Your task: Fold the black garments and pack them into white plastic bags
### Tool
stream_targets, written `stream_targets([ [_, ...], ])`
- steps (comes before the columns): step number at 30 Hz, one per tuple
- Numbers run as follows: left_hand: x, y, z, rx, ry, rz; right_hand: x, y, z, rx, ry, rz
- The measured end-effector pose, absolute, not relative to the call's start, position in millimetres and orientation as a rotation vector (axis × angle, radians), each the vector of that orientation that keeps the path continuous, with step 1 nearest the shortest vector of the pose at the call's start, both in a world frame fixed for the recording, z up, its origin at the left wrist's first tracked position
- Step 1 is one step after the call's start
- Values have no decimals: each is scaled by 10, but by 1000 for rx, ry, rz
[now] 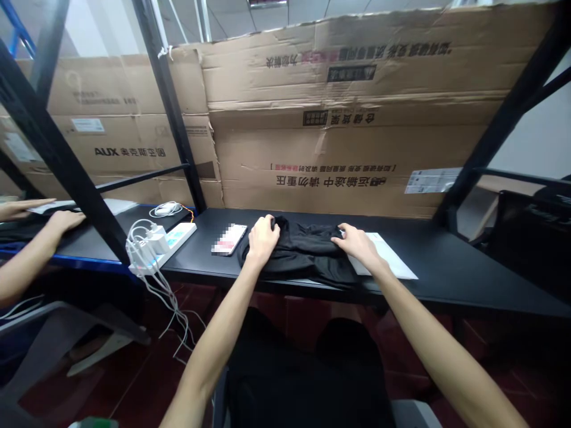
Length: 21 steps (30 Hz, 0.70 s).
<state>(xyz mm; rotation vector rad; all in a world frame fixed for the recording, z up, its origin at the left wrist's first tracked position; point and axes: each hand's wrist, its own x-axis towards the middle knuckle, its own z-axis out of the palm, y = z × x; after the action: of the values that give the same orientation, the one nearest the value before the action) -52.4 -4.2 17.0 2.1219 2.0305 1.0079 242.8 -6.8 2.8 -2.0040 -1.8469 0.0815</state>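
A black garment lies bunched on the black table in front of me. My left hand is closed on the garment's left end, fingers curled into the cloth. My right hand grips the garment's right end, fingers bent over the fabric. Under the garment's right side lies a white sheet of paper.
A phone lies just left of the garment. A white power strip with chargers and cables sits at the table's left edge. Flattened cardboard boxes wall off the back. Another person's arms rest on the neighbouring table at left. Black shelf posts stand around.
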Motion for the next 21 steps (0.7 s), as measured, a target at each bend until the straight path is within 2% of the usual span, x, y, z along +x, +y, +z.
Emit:
stream_targets([
  [4,-932,29,170,2031,2098,1068,2482,-49,54,-2023,-1857,100],
  [9,-1250,95,75,2082,2169,897,2547,12,6,-2007,-1914,104],
  [14,-1325,248,104,2259,2009,819,2580,159,33,-1963,-1986,103],
  [21,-1405,275,241,2269,1818,964,2669,204,156,-1859,-1957,153],
])
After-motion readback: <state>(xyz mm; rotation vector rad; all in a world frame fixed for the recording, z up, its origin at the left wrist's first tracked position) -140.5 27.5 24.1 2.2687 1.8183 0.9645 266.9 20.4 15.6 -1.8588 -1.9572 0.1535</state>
